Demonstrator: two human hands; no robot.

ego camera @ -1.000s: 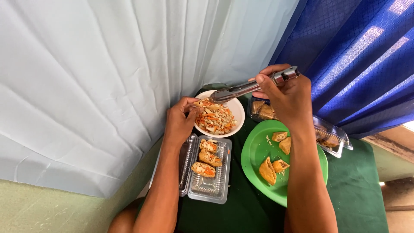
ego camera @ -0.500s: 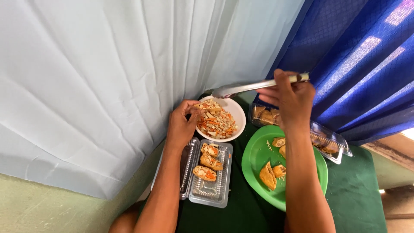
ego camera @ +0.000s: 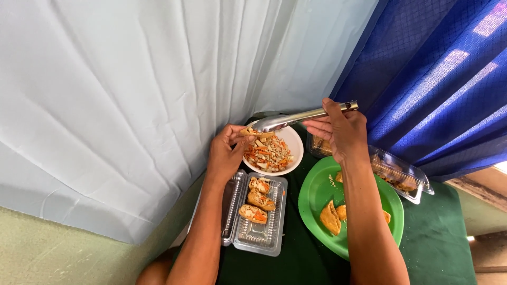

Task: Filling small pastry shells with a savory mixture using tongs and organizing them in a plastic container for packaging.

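Note:
My right hand grips metal tongs whose tips reach over a white bowl of chopped orange and white filling. My left hand holds a small fried pastry shell at the bowl's left rim, right under the tong tips. Below the bowl lies an open clear plastic box with three filled pastries. A green plate with several plain fried pieces sits under my right forearm.
A second clear plastic box with fried pieces stands behind the plate at the right. All rests on a dark green cloth. A pale curtain hangs at the left, a blue curtain at the right.
My right hand swung the tongs up off the bowl and then lowered them, so the tips now rest over the shell in my left hand. My left hand stayed at the bowl's rim.

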